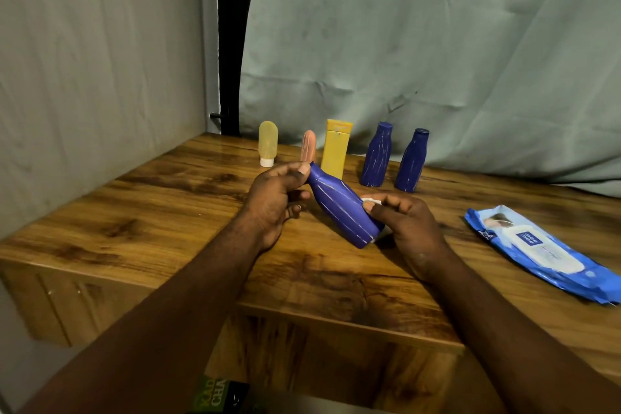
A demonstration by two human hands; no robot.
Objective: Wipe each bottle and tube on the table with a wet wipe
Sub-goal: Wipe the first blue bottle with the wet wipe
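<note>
A blue bottle (339, 207) is tilted above the wooden table (168, 212), its cap end up and to the left. My left hand (274, 200) grips that cap end with thumb and fingers. My right hand (406, 222) holds a white wet wipe (371, 201) against the bottle's lower body; most of the wipe is hidden under my fingers. Standing along the back are a pale yellow tube (267, 143), a pink tube (308, 145), a yellow tube (336, 148) and two more blue bottles (376, 155) (412, 161).
A blue wet wipe pack (541, 250) lies flat on the table at the right. Grey-green cloth hangs behind and to the left. The table's front edge runs below my forearms, with a dark green box (218, 397) beneath it.
</note>
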